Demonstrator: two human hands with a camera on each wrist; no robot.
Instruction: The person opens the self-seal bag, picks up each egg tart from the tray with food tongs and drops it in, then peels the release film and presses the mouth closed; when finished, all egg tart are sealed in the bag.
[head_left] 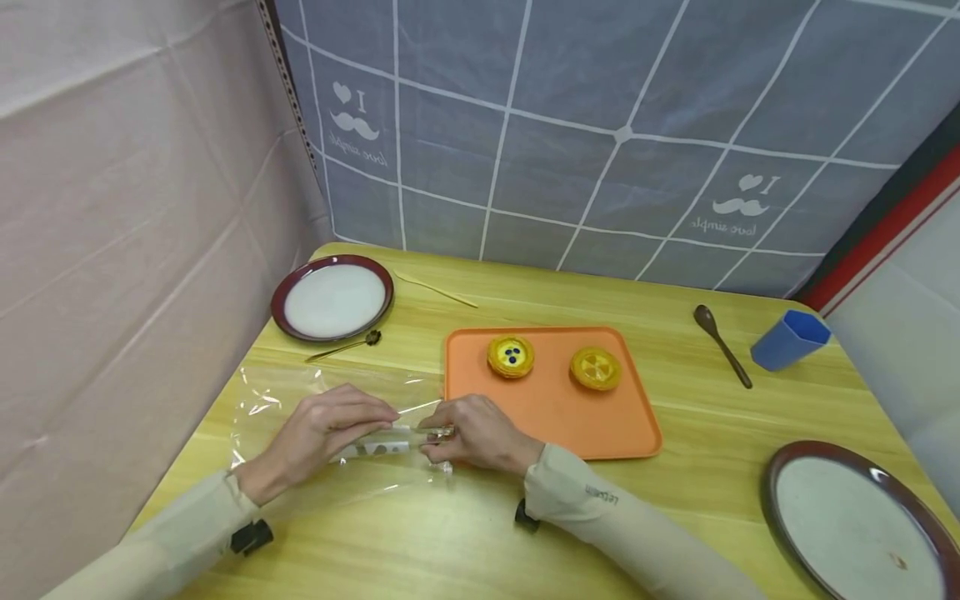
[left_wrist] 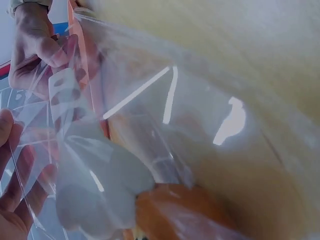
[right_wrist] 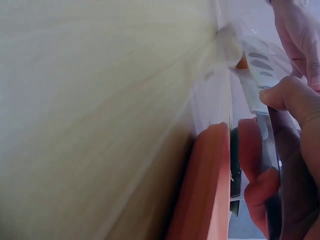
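My left hand (head_left: 330,425) pinches the edge of a clear plastic bag (head_left: 262,408) at the left of the table. With my right hand (head_left: 480,433) I grip a pair of tongs (right_wrist: 270,145) by their metal arms. Their white, hole-marked front part (left_wrist: 100,175) reaches into the bag. Against its scalloped end lies an orange-brown rounded piece of food (left_wrist: 182,212), seen through the plastic; its exact kind is unclear. My left hand hides this piece in the head view. The orange tray (head_left: 540,417) is just beyond my right hand.
Two tarts, a blueberry-topped tart (head_left: 511,357) and a plain yellow tart (head_left: 596,369), sit on the tray. Around it are a rimmed plate (head_left: 333,300), a gold spoon (head_left: 345,346), a thin gold utensil (head_left: 438,290), a brown spoon (head_left: 722,343), a blue cup (head_left: 787,340) and a larger plate (head_left: 855,525).
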